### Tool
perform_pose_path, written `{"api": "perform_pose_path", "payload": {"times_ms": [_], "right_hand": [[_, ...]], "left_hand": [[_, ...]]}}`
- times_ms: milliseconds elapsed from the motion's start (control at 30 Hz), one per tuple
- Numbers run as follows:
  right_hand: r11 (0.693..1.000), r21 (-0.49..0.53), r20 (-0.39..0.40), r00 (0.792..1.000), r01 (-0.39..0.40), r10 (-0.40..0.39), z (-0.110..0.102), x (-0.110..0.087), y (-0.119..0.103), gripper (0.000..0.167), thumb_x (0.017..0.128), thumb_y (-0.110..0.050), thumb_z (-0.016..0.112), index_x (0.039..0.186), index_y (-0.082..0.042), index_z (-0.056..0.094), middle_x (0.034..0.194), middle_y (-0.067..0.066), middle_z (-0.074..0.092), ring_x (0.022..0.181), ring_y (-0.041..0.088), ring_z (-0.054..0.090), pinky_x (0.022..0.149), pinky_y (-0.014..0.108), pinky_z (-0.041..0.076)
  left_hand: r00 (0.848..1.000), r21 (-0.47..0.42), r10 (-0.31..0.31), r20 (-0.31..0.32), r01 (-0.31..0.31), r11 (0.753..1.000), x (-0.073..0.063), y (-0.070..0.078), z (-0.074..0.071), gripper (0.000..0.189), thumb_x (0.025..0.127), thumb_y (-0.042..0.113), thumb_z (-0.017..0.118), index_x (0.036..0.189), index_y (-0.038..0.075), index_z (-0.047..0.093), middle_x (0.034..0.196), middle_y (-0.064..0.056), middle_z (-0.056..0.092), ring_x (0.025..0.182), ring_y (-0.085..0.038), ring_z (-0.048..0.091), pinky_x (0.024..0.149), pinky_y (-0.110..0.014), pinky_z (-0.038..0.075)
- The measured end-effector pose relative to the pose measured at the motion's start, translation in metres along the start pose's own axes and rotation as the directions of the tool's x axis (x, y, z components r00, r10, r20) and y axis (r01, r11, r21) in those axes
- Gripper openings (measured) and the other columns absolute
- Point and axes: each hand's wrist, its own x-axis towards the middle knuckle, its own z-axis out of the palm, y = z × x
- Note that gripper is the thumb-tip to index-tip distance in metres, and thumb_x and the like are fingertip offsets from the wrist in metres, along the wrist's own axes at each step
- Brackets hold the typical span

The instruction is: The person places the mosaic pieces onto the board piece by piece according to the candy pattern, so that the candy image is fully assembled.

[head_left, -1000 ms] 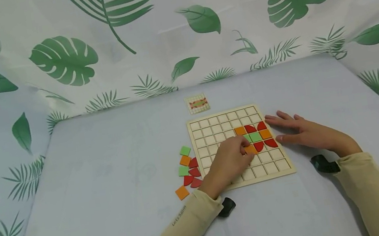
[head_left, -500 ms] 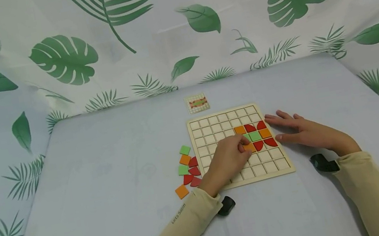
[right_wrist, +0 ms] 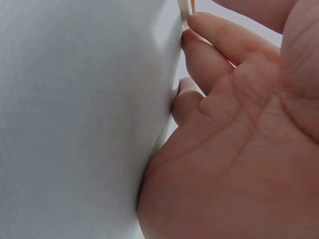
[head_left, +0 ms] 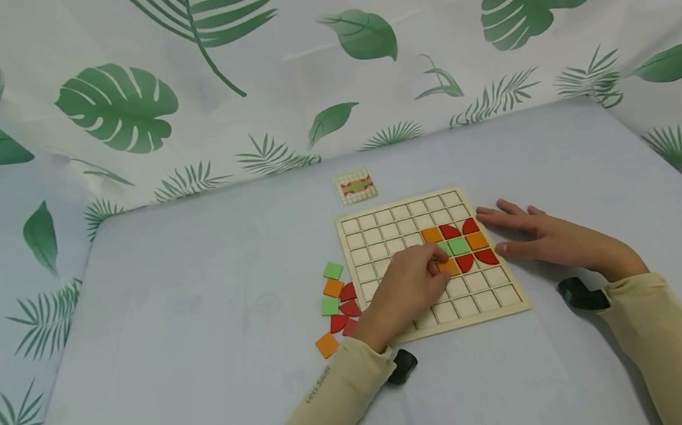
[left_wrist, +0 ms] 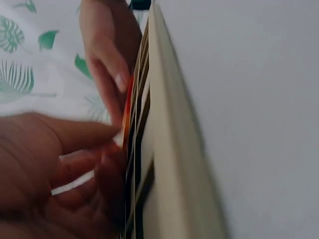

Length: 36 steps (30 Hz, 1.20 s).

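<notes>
A square wooden grid board (head_left: 384, 230) lies on the table, with orange squares, green squares and red rounded pieces set in cells on its right half. Over its middle, my left hand (head_left: 410, 283) has curled fingers, thumb and forefinger pinching at an orange square tile (head_left: 448, 267) in its cell; the curled fingers hide part of a green tile (head_left: 444, 248). In the left wrist view, the left hand (left_wrist: 30, 154) has its fingertips right at the board's surface. My right hand (head_left: 549, 241) rests with straight, spread fingers at the board's right edge, fingertips beside the red pieces (head_left: 487, 258).
Left of the board lie loose tiles: orange squares (head_left: 327, 345), green squares (head_left: 333, 270) and several red pieces (head_left: 350, 309), partly behind the left wrist. A small pattern card (head_left: 355, 187) lies beyond the board. A leaf-printed cloth (head_left: 258, 38) stands behind the table.
The left hand has shifted very slightly left over the orange tile, and its thumb has drawn back a little. The right hand stays where it was.
</notes>
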Motion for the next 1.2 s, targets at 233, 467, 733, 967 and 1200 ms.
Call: {"api": "perform_pose_path", "payload": {"times_ms": [233, 467, 733, 967, 1200], "right_hand": [[1.0, 0.0, 0.003, 1.0, 0.006, -0.006, 0.0, 0.0, 0.0, 0.078, 0.103, -0.034, 0.071, 0.168, -0.013, 0.034, 0.175, 0.026, 0.01, 0.161, 0.049, -0.007, 0.121, 0.072, -0.009], [1.0, -0.007, 0.001, 1.0, 0.006, -0.006, 0.0, -0.001, -0.001, 0.078, 0.103, -0.034, 0.071, 0.169, -0.013, 0.033, 0.175, 0.027, 0.009, 0.16, 0.05, -0.008, 0.121, 0.072, -0.009], [1.0, 0.004, -0.005, 1.0, 0.0, 0.0, 0.0, -0.003, -0.002, 0.079, 0.103, -0.034, 0.071, 0.169, -0.014, 0.032, 0.175, 0.028, 0.006, 0.159, 0.052, -0.01, 0.119, 0.075, -0.007], [1.0, 0.005, -0.005, 1.0, 0.009, -0.009, 0.001, -0.003, -0.002, 0.079, 0.103, -0.033, 0.071, 0.169, -0.013, 0.032, 0.175, 0.028, 0.007, 0.16, 0.05, -0.009, 0.12, 0.073, -0.008], [1.0, -0.002, -0.003, 1.0, 0.025, -0.025, 0.0, -0.001, -0.001, 0.078, 0.103, -0.033, 0.071, 0.168, -0.011, 0.034, 0.175, 0.027, 0.011, 0.16, 0.049, -0.006, 0.122, 0.069, -0.011]], "left_hand": [[1.0, -0.246, -0.001, 0.031, 0.008, 0.969, -0.002, -0.01, -0.018, 0.028, 0.105, 0.022, 0.068, 0.129, 0.009, 0.071, 0.098, 0.007, 0.068, 0.086, -0.008, 0.063, 0.079, -0.024, 0.051], [0.998, -0.326, -0.037, -0.046, 0.02, 0.945, -0.009, -0.017, -0.051, 0.037, 0.109, 0.027, 0.063, 0.139, 0.007, 0.067, 0.109, -0.002, 0.072, 0.094, -0.023, 0.071, 0.077, -0.031, 0.055], [0.988, -0.192, -0.121, -0.092, 0.102, 0.976, -0.023, -0.044, -0.095, 0.041, 0.108, 0.031, 0.063, 0.14, 0.005, 0.065, 0.118, -0.008, 0.07, 0.107, -0.024, 0.067, 0.084, -0.039, 0.056], [0.976, -0.098, -0.216, -0.027, 0.213, 0.972, -0.034, -0.066, -0.12, 0.035, 0.105, 0.029, 0.068, 0.132, 0.006, 0.068, 0.117, -0.008, 0.069, 0.107, -0.025, 0.063, 0.089, -0.041, 0.054], [0.965, -0.05, -0.244, 0.095, 0.25, 0.967, -0.04, -0.081, -0.132, 0.033, 0.101, 0.023, 0.074, 0.13, 0.007, 0.069, 0.126, -0.007, 0.067, 0.119, -0.027, 0.059, 0.103, -0.044, 0.049]]}}
